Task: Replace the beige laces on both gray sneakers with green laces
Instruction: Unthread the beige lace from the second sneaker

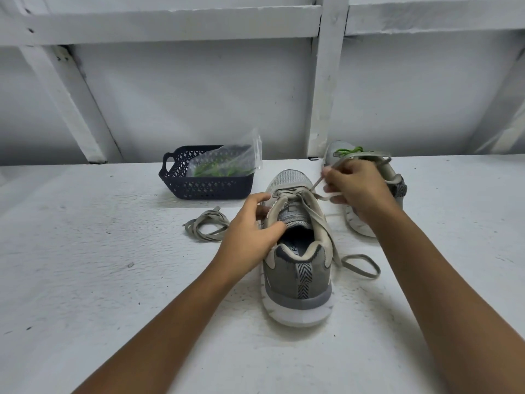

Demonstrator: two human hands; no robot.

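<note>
**Beige lace (308, 207) loosened on the near gray sneaker (298, 271)**

Gray mesh and suede make up the near gray sneaker, which stands upright on its sole at the centre of the frame, heel toward the camera and toe pointing away. The beige lace crosses only the eyelets nearest the toe. Its free lengths trail down the shoe's right side and end in a loop lying flat on the white tabletop (113, 280).

The left hand (250, 237) grips the shoe's left side at the collar, with its fingers (261, 199) curled against the eyelet row and the thumb laid across toward the tongue. The right hand (358, 189), right of centre and a little above the shoe, has its fingers (331, 173) closed in a pinch on a strand of the beige lace, which runs taut from the front eyelets up to them.

The far gray sneaker (396, 182) sits behind that hand, mostly hidden by it. A green lace (350, 150) shows at its toe end and seems threaded there, though how far it runs cannot be told.

A loose beige lace (207, 227) lies coiled on the tabletop left of the near shoe, apart from it. Beyond that, left of centre, a dark blue basket (210, 189) of lattice plastic holds a clear plastic bag (227, 163) with green laces inside. A white wall (184, 95) with beams fills the upper frame.
</note>
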